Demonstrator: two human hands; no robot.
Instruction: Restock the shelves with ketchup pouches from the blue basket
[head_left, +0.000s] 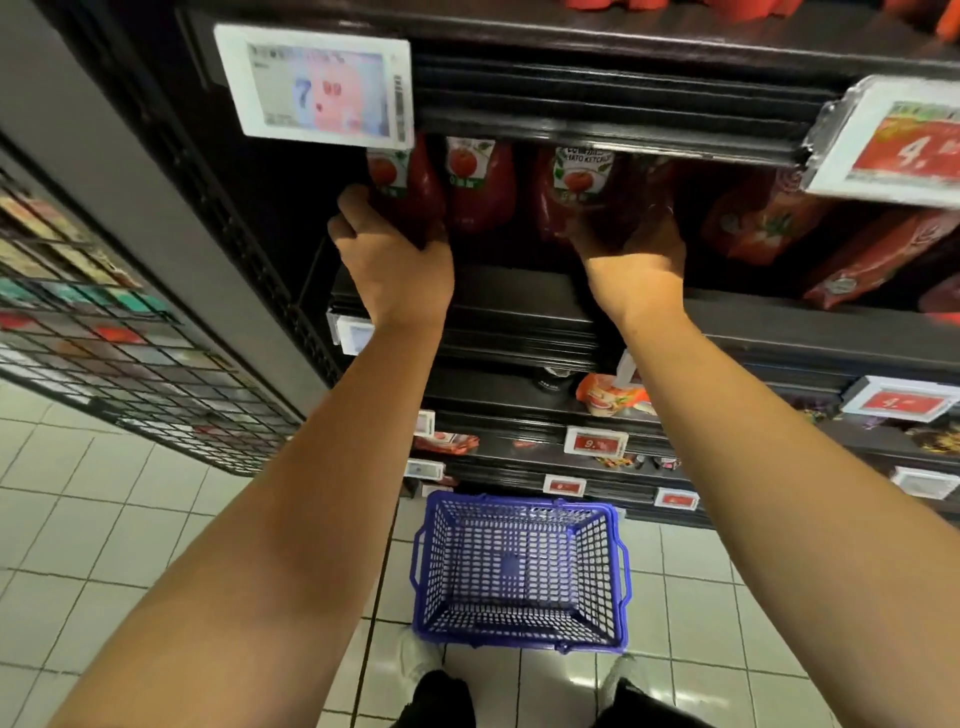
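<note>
Left hand (395, 254), upper centre-left of frame, fingers curled round the lower edge of the leftmost ketchup pouch (402, 187) on the shelf (519, 312), thumb side up against its left edge. Right hand (636, 249), upper centre, reaches under another pouch (576, 192); its fingers are hidden behind the pouch and in shadow, so cannot tell if it grips or only props it. A third pouch (480, 182) stands between the two, touching the left one. Price tag (317, 88) hangs just above the left hand, red tag (893, 140) at upper right edge. More red packs (769, 218) lie tilted to the right on the same shelf. Blue basket (519, 571) sits on the tiled floor (104, 519) at bottom centre, between the forearms, no pouches visible inside, so restocking looks about finished; likely step is squaring up the last pouches. Risks: soft pouches are top-heavy and lean, so letting go before they settle against each other could tip one forward off the shelf lip. Pushing the left one too hard could knock the middle pouch over. The overhanging tag could snag a knuckle on withdrawal.
</note>
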